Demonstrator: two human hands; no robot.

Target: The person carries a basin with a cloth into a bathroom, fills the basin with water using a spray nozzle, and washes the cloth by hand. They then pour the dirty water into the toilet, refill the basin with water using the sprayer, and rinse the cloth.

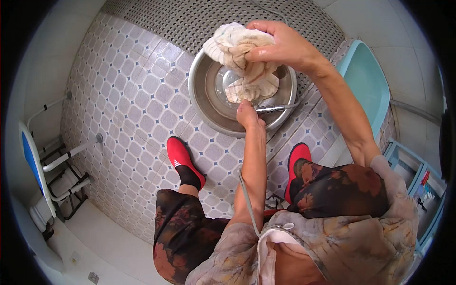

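Observation:
My right hand (280, 45) is closed around a bunched, wet-looking whitish cloth (232, 45) with faint stripes. It holds the cloth up over a round metal basin (195, 90), and the lower folds hang down inside the rim. My left hand (249, 115) is closed at the near side of the basin, thumb against the cloth's lower edge. From its right side sticks out the chrome handle of a hand shower (271, 109), its hose running off over the rim. The cloth and fingers partly hide the shower's other end. Some water appears to lie in the basin.
A pale turquoise tub (363, 78) leans at the right wall. A perforated grey mat (199, 19) covers the far floor. On the left is a folding seat with white rails (71, 154). A light-blue shelf (418, 190) stands at lower right. My red shoes (183, 154) rest on patterned tiles.

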